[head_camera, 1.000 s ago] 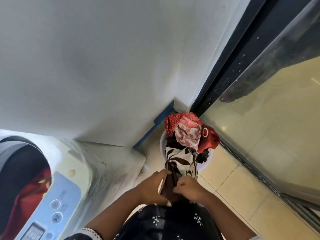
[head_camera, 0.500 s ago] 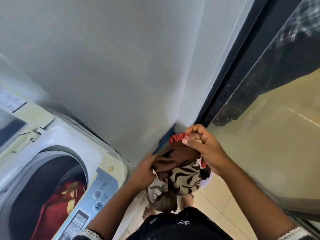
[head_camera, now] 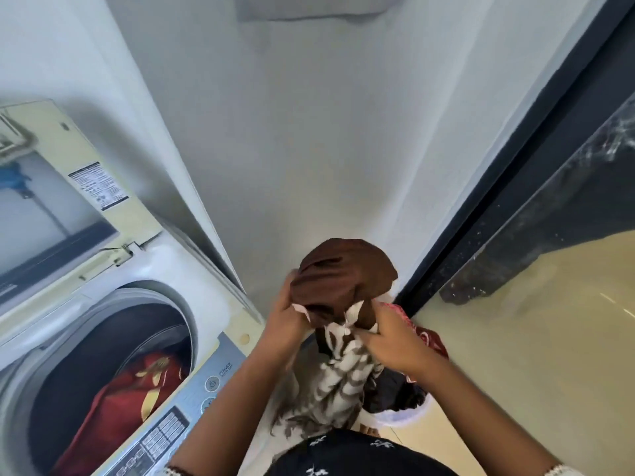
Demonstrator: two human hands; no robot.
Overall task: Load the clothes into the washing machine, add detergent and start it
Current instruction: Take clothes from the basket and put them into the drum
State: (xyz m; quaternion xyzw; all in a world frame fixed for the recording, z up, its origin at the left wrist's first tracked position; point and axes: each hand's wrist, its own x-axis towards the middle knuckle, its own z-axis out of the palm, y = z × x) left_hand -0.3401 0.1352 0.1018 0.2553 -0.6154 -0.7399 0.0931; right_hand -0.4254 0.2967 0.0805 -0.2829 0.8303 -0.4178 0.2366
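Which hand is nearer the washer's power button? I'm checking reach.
Left. The left hand holds the garment just right of the panel's power button; the right hand is farther right.

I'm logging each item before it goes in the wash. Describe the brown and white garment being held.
The brown and white garment is soft cloth, plain dark brown bunched on top, white with brown leaf-like print hanging below. The left hand and right hand both grip it, held up above the laundry basket, right of the open washing machine.
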